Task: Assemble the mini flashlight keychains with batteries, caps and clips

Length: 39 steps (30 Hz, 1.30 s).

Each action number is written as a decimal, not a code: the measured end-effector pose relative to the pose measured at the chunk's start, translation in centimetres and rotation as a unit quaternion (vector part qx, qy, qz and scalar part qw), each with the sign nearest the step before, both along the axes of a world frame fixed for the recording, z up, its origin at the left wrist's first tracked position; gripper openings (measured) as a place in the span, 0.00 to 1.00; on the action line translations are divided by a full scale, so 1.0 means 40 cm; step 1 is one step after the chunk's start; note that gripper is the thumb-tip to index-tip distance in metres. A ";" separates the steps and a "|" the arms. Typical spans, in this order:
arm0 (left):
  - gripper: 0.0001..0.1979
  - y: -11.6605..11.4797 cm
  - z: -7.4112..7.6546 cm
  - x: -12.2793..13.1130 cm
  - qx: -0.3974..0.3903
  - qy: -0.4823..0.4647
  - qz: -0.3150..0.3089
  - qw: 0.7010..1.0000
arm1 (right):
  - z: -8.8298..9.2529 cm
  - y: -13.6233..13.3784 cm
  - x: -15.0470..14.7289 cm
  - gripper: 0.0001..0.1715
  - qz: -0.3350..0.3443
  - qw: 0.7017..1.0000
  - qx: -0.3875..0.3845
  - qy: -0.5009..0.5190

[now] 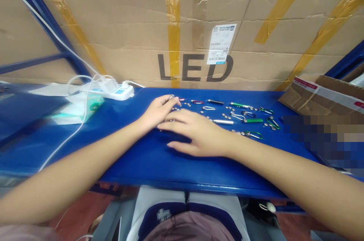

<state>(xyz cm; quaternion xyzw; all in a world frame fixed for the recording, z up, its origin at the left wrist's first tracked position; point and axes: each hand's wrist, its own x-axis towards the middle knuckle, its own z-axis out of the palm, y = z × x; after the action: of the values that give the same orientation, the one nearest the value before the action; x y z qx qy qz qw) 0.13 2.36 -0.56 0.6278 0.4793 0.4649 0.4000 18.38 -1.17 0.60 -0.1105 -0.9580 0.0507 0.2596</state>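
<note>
My left hand (157, 111) rests on the blue table, its thumb and forefinger closed on a small silver piece, too blurred to name surely. Right beside it, my right hand (197, 131) lies palm down with fingers stretched and thumb apart, over small parts it partly hides. Around and beyond the hands lie several small round silver pieces like button cells (224, 115). Among them are a black pen-shaped tube (215, 102), green tubes (253, 120), a silver tube (223, 122), a silver carabiner (209, 108), a red carabiner (197, 101) and a green carabiner (253, 134).
A white power strip (122, 92) with plugs and cables stands at the back left, beside a tissue packet (76, 108). Behind the table (159, 165) rises a large taped cardboard box (127, 24) marked LED. An open carton (321, 96) stands on the right.
</note>
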 end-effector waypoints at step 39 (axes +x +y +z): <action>0.10 -0.028 0.028 -0.001 -0.155 -0.210 -0.104 0.960 | 0.001 0.107 0.015 0.11 -0.142 0.927 -0.211 0.275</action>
<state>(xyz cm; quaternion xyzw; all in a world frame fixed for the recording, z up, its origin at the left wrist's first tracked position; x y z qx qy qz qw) 0.07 1.23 0.57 0.4927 0.3827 0.4619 0.6304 19.00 3.10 0.66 -0.2790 -0.7906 0.2427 0.4880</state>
